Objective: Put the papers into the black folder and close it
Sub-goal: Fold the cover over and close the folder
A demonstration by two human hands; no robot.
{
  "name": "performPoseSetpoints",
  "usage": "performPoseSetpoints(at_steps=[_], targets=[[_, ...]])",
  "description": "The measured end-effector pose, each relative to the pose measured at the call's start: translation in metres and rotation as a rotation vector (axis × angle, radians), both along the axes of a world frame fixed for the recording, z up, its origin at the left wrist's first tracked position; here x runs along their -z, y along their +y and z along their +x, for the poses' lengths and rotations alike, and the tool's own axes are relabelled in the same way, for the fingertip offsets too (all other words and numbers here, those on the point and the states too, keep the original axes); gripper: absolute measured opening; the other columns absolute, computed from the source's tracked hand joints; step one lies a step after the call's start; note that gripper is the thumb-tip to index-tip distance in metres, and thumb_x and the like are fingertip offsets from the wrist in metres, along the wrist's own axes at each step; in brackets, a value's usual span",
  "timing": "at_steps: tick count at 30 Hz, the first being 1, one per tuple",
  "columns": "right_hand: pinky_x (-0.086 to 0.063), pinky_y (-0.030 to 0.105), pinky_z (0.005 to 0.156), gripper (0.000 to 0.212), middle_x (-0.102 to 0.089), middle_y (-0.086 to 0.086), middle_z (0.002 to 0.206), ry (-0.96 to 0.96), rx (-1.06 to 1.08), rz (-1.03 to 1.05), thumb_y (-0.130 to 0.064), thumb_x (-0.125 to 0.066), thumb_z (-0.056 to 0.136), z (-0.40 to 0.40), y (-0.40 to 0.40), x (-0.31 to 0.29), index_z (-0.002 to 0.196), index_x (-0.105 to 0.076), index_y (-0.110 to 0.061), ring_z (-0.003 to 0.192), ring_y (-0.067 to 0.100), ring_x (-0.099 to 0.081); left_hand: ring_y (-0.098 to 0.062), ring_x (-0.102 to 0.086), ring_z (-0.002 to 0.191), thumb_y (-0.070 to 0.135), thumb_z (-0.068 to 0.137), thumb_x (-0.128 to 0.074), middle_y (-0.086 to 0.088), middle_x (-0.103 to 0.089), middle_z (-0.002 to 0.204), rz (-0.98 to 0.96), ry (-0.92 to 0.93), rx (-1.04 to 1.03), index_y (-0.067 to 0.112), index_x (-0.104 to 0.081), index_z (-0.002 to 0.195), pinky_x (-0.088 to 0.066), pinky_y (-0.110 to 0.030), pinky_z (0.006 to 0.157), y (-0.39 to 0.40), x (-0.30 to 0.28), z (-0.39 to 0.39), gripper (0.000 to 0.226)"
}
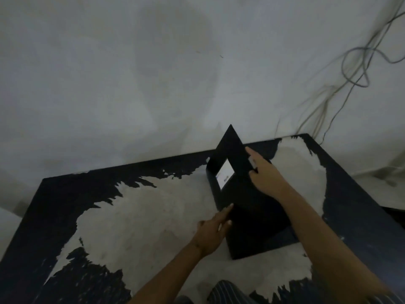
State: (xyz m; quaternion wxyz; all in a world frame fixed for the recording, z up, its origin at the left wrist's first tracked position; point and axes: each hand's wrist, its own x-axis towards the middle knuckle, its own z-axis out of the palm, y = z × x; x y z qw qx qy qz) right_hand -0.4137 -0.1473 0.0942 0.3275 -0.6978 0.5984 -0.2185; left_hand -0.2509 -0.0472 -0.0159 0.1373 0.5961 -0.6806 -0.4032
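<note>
The black folder (252,218) lies on the worn table (142,216), right of the middle. Its cover is partly lifted at the far end, tilted like a tent. White papers (225,175) show through the gap under the raised cover. My right hand (266,174) grips the raised cover near its far right edge, thumb on top. My left hand (213,231) rests with spread fingers against the folder's near left edge, on the table.
The table has a dark rim and a white, peeled top. A grey wall stands right behind it. Loose cables (359,69) hang down the wall at the right, near the table's far right corner. Striped cloth (228,291) shows at the bottom edge.
</note>
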Motion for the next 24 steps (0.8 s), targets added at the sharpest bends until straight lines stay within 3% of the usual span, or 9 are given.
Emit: performPoseSetpoints(at_steps=[2, 8, 11, 14, 18, 21, 24], targets=[[-0.040, 0.028, 0.092, 0.066, -0.039, 0.015, 0.150, 0.062, 0.042, 0.000, -0.001, -0.044, 0.096, -0.030, -0.004, 0.004, 0.152, -0.016, -0.024, 0.125, 0.032, -0.049, -0.018, -0.024, 0.145, 0.040, 0.101, -0.025, 0.004, -0.017, 0.160, 0.005, -0.093, 0.099, 0.041, -0.011, 0.147, -0.017, -0.045, 0.118, -0.005, 0.011, -0.003, 0.049], [-0.031, 0.039, 0.115, 0.064, -0.034, 0.017, 0.152, 0.160, 0.182, 0.073, 0.000, -0.043, 0.096, -0.089, -0.018, 0.042, 0.152, -0.017, -0.017, 0.133, 0.033, -0.039, -0.018, -0.004, 0.149, 0.045, 0.099, -0.028, 0.005, 0.000, 0.162, 0.062, -0.299, 0.317, 0.032, -0.009, 0.150, -0.012, -0.054, 0.115, -0.025, 0.024, -0.022, 0.056], [-0.038, 0.046, 0.109, 0.063, -0.037, 0.021, 0.148, 0.167, 0.223, 0.167, -0.002, -0.042, 0.097, -0.105, -0.023, 0.066, 0.152, -0.016, -0.019, 0.126, 0.039, -0.045, -0.022, 0.000, 0.149, 0.046, 0.098, -0.030, 0.001, 0.006, 0.162, 0.078, -0.390, 0.377, 0.028, -0.005, 0.151, -0.018, -0.057, 0.114, -0.030, 0.028, -0.032, 0.061], [-0.044, 0.044, 0.097, 0.061, -0.042, 0.024, 0.143, 0.165, 0.230, 0.235, -0.002, -0.038, 0.098, -0.111, -0.024, 0.086, 0.152, -0.014, -0.020, 0.116, 0.042, -0.052, -0.023, 0.006, 0.149, 0.045, 0.098, -0.031, 0.001, 0.008, 0.162, 0.123, -0.379, 0.360, 0.026, -0.005, 0.151, -0.017, -0.061, 0.115, -0.030, 0.031, -0.040, 0.062], [-0.024, 0.044, 0.119, 0.061, -0.025, 0.016, 0.156, 0.213, 0.246, 0.273, -0.002, -0.038, 0.099, -0.112, -0.029, 0.104, 0.153, -0.010, -0.014, 0.139, 0.034, -0.033, -0.023, 0.008, 0.149, 0.045, 0.098, -0.031, 0.001, 0.008, 0.162, 0.116, -0.411, 0.355, 0.026, -0.005, 0.151, -0.015, -0.061, 0.115, -0.030, 0.033, -0.046, 0.061], [-0.018, 0.047, 0.121, 0.059, -0.020, 0.016, 0.158, 0.269, 0.243, 0.371, -0.021, -0.038, 0.102, -0.109, -0.033, 0.115, 0.152, -0.010, -0.013, 0.144, 0.033, -0.022, -0.024, 0.007, 0.149, 0.044, 0.098, -0.031, 0.001, 0.008, 0.162, 0.104, -0.451, 0.363, 0.027, -0.004, 0.151, -0.016, -0.060, 0.115, -0.030, 0.034, -0.048, 0.061], [-0.010, 0.057, 0.120, 0.076, 0.001, 0.015, 0.161, 0.382, 0.243, 0.484, -0.052, -0.036, 0.097, -0.101, -0.028, 0.127, 0.153, 0.001, -0.015, 0.148, 0.033, 0.000, -0.023, 0.007, 0.149, 0.043, 0.098, -0.031, 0.002, 0.008, 0.162, 0.107, -0.446, 0.357, 0.026, -0.004, 0.151, -0.017, -0.060, 0.116, -0.031, 0.035, -0.049, 0.062]])
